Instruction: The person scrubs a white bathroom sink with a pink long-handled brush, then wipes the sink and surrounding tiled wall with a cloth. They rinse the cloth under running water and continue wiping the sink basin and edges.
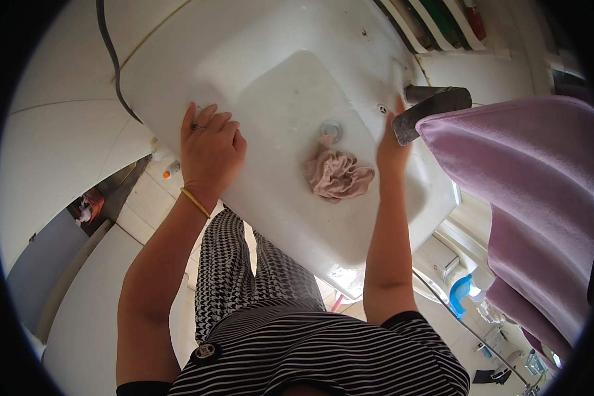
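Observation:
A white sink basin with water in it lies before me. A wet pinkish cloth rests crumpled in the basin, beside the round drain. My left hand rests with its fingers partly bent on the basin's left rim; a ring and a yellow bracelet show, and it seems to hold nothing. At the right, my right hand reaches behind the dark metal faucet. The faucet partly hides its fingers, so what it touches cannot be made out.
A mauve towel hangs at the right, close by the faucet. Dark and white striped items stand at the basin's far right corner. A dark cable runs down at the left. A bottle with an orange cap is on the tiled floor below.

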`<state>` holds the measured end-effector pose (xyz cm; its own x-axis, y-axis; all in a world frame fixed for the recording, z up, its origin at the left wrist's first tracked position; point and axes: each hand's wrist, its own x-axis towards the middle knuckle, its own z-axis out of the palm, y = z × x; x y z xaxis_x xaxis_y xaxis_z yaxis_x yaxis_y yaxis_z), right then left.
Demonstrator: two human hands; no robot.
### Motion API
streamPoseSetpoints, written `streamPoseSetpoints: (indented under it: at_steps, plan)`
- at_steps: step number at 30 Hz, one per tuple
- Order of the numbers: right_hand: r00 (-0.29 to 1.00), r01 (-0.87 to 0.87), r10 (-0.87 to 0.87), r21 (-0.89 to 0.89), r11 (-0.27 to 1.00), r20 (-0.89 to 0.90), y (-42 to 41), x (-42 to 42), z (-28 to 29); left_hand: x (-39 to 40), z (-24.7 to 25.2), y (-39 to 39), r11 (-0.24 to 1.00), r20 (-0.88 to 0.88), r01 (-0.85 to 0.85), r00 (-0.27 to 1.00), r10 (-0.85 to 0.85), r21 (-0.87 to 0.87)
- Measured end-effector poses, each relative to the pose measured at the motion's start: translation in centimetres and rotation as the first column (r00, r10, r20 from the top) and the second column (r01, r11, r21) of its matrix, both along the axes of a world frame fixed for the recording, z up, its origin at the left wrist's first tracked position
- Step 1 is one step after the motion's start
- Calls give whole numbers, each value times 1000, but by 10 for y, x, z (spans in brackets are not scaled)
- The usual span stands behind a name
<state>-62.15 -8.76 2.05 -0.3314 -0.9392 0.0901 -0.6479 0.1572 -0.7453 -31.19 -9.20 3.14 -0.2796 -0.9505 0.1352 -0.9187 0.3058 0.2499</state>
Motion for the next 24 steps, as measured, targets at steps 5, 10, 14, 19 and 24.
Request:
streamPoseSetpoints:
  at_steps: [5,10,14,19,24]
  plan:
    - [948,89,-145,-200,976,-282,-22,-3,-28,-9,2,-2,999,44,43,998,-42,-17]
    - [998,66,-64,89,994,-16,-37,38,12,-14,2,1,998,66,66,996,-64,-21]
    - [987,-150,159,384,911,7,62,11,0,-19,4,4,997,95,66,993,-63,-28]
    - [950,300,-226,434,850,-215,101,-12,-50,-28,4,9,995,120,94,989,-89,-39]
    - [933,-112,75,85,990,353,74,16,-129,-40,2,11,990,127,135,984,-128,-43]
